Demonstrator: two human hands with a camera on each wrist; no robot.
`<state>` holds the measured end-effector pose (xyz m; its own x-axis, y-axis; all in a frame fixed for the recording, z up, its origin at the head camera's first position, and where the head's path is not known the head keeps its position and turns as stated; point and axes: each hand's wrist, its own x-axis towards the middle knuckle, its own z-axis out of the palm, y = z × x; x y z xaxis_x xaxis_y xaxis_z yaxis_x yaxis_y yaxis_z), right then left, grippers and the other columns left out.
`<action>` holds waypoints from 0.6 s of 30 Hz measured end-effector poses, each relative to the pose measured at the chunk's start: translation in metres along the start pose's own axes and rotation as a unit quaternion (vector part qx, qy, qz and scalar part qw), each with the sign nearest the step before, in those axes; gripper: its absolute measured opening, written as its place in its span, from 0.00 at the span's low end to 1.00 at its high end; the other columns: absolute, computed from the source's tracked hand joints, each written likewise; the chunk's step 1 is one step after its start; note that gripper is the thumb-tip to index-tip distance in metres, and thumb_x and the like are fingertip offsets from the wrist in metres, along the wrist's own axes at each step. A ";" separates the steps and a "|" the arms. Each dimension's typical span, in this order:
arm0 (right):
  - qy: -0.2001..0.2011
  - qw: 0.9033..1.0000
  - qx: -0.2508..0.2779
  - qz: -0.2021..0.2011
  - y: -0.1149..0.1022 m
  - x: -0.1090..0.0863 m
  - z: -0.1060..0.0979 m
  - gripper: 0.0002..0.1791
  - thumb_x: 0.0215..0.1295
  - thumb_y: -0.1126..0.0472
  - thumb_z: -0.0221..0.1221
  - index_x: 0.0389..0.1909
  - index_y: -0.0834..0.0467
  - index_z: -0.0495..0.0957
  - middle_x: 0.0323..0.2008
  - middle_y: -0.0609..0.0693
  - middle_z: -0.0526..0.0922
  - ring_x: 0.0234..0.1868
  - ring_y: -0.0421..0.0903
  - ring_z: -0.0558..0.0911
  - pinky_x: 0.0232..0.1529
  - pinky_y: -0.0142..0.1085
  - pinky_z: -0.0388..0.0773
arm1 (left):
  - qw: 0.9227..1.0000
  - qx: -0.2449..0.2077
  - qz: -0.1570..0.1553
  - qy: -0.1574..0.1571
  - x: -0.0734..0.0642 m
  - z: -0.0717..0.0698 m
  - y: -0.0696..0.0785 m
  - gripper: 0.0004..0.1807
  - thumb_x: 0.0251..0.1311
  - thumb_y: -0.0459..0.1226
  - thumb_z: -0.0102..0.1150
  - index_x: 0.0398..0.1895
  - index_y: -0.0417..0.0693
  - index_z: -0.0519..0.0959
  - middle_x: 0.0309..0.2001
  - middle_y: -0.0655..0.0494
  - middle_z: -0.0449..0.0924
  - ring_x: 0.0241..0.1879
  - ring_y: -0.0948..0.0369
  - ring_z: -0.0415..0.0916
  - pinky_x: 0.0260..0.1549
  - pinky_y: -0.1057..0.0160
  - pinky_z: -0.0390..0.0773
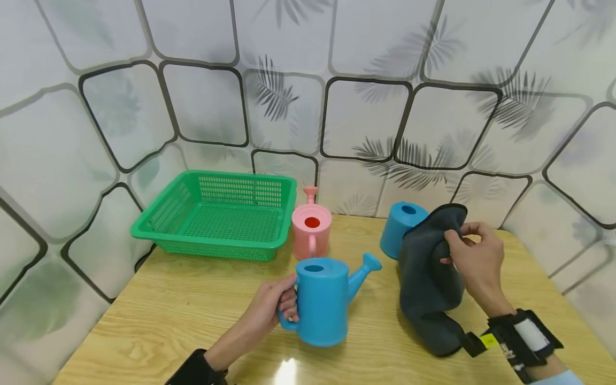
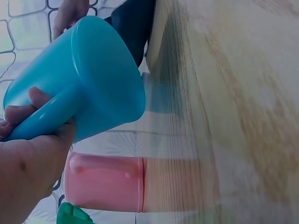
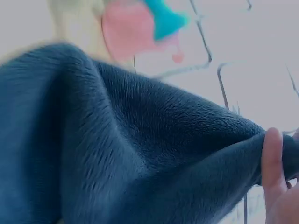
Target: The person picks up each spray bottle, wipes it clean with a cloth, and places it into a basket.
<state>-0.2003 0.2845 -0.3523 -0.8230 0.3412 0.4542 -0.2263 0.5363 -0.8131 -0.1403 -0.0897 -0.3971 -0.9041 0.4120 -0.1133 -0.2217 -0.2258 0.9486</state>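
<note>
My left hand (image 1: pixel 278 305) grips the handle of a blue watering can (image 1: pixel 323 305), its spout pointing right. In the left wrist view the can (image 2: pixel 103 70) is tilted, its base lifted off the wooden table. On the right, my right hand (image 1: pixel 476 262) pinches the upper part of a dark grey cloth (image 1: pixel 425 283) between thumb and fingers. The cloth hangs in folds, its lower end near the tabletop. The right wrist view shows its soft, ribbed pile (image 3: pixel 177 135) filling much of the frame, with a finger (image 3: pixel 273 158) across the gathered end.
Behind the cloth stands a second blue watering can (image 1: pixel 397 230), partly hidden by it. A pink watering can (image 1: pixel 312 235) stands beside a green plastic basket (image 1: pixel 216 248) at the back left. A patterned wall covering (image 1: pixel 289 123) rises behind the wooden table (image 1: pixel 192 321).
</note>
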 end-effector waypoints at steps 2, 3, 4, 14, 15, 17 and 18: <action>-0.047 0.997 0.046 0.048 -0.011 -0.014 0.001 0.06 0.69 0.65 0.58 0.38 0.58 0.69 0.46 0.44 0.74 0.18 0.35 0.81 0.18 0.39 0.82 | 1.000 0.000 -0.001 0.003 0.001 0.000 0.001 0.26 0.79 0.46 0.44 0.17 0.51 0.58 0.16 0.64 0.58 0.18 0.67 0.64 0.31 0.68 0.77; -0.075 0.995 0.058 0.037 -0.016 -0.023 0.004 0.06 0.69 0.68 0.57 0.39 0.60 0.68 0.50 0.46 0.74 0.22 0.35 0.83 0.18 0.41 0.83 | 1.000 0.001 -0.002 0.006 0.001 0.000 0.001 0.26 0.79 0.46 0.44 0.17 0.51 0.57 0.16 0.64 0.58 0.18 0.67 0.64 0.31 0.68 0.76; -0.100 0.993 0.068 0.014 -0.021 -0.033 0.009 0.07 0.68 0.71 0.56 0.39 0.62 0.67 0.53 0.49 0.75 0.25 0.33 0.84 0.17 0.42 0.82 | 1.000 0.001 -0.003 0.009 0.001 0.001 0.002 0.26 0.79 0.47 0.45 0.18 0.51 0.57 0.17 0.64 0.58 0.19 0.67 0.63 0.31 0.68 0.75; -0.258 0.932 0.068 -0.246 -0.042 -0.088 0.052 0.18 0.62 0.73 0.66 0.48 0.56 0.75 0.37 0.47 0.80 0.31 0.33 0.78 0.24 0.29 0.80 | 1.000 -0.003 0.002 0.009 0.011 0.008 0.003 0.26 0.79 0.47 0.45 0.18 0.50 0.58 0.17 0.63 0.57 0.18 0.67 0.60 0.26 0.70 0.67; -0.255 0.929 0.056 -0.263 -0.042 -0.089 0.053 0.19 0.62 0.73 0.67 0.51 0.54 0.76 0.37 0.45 0.79 0.31 0.33 0.77 0.25 0.28 0.78 | 1.000 -0.004 0.003 0.011 0.011 0.007 0.004 0.26 0.79 0.47 0.45 0.18 0.50 0.58 0.17 0.63 0.57 0.18 0.67 0.59 0.25 0.70 0.66; -0.247 0.924 0.045 -0.290 -0.041 -0.089 0.054 0.23 0.62 0.72 0.67 0.56 0.54 0.76 0.35 0.42 0.79 0.30 0.33 0.76 0.27 0.27 0.76 | 1.000 -0.002 0.007 0.012 0.012 0.006 0.005 0.26 0.79 0.47 0.45 0.19 0.49 0.58 0.17 0.64 0.57 0.18 0.68 0.59 0.24 0.70 0.64; -0.237 0.922 0.041 -0.303 -0.040 -0.089 0.055 0.25 0.61 0.72 0.67 0.59 0.55 0.76 0.36 0.42 0.79 0.30 0.33 0.75 0.29 0.26 0.75 | 1.000 0.001 0.009 0.011 0.013 0.005 0.005 0.25 0.79 0.48 0.45 0.19 0.49 0.59 0.18 0.64 0.57 0.18 0.68 0.59 0.24 0.70 0.64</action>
<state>-0.1469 0.1904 -0.3801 -0.6639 -0.3874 0.6397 -0.7416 0.4512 -0.4964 -0.1511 -0.0808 -0.3920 -0.9162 0.3873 -0.1025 -0.2044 -0.2320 0.9510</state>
